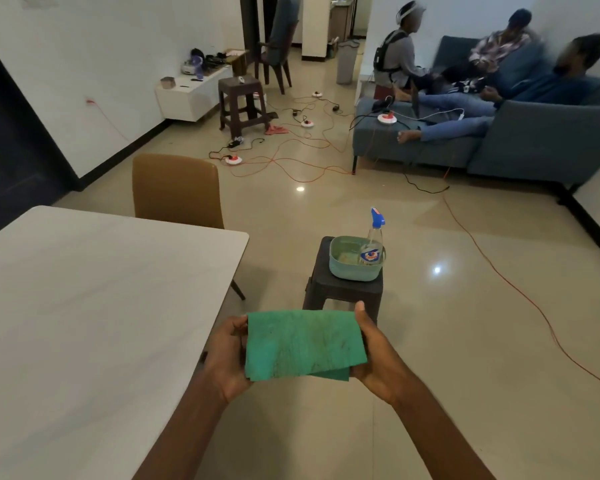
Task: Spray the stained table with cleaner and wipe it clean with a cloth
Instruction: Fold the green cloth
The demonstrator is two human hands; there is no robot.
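two hands (227,355) (374,355) grip folded green cloth (303,342) by its sides, right of table (94,306). sprayer (374,240) in far tub (343,271). no stain visible; judged: wiping done or not begun.

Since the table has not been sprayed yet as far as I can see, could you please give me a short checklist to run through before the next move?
1. Cloth in hand: ok. The green cloth is folded and held by the left hand and the right hand.
2. A hand free for the sprayer: not ok. Both hands grip the cloth.
3. Cleaner located: ok. The spray bottle stands upright in the basin on the dark stool.
4. Cleaner left in the bottle: cannot tell.
5. Stain located on the table: cannot tell; no clear mark shows.
6. Table surface free to wipe: ok in the visible part.
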